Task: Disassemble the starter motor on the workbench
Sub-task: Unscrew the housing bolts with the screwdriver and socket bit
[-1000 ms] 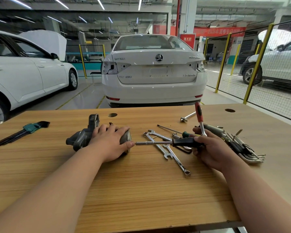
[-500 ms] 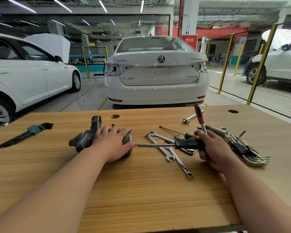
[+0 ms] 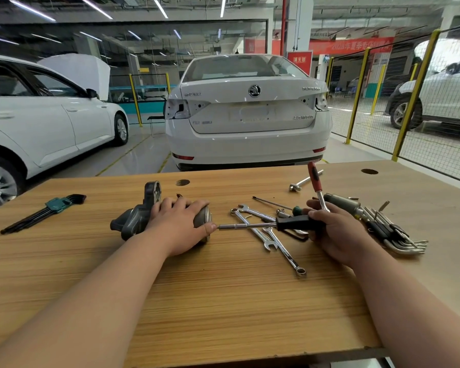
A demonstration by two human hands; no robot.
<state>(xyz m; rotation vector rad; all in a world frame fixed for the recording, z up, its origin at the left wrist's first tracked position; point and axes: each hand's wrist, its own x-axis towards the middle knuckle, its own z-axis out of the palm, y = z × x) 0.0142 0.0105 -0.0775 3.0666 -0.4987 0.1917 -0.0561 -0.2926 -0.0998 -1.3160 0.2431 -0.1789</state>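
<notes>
A person's left hand (image 3: 178, 227) is gripping the starter motor (image 3: 133, 221) lying on the desk (image 3: 223, 301), while the right hand (image 3: 335, 231) is clutching a black-handled driver (image 3: 295, 223) whose tip is apparently meeting the motor's end cap. At far left, a green holder (image 3: 55, 203) is carrying hex keys (image 3: 24, 221).

A car repair shop: a white car (image 3: 250, 115) sits past the right hand (image 3: 337, 231), and wrenches (image 3: 268, 244) lie beside it.
</notes>
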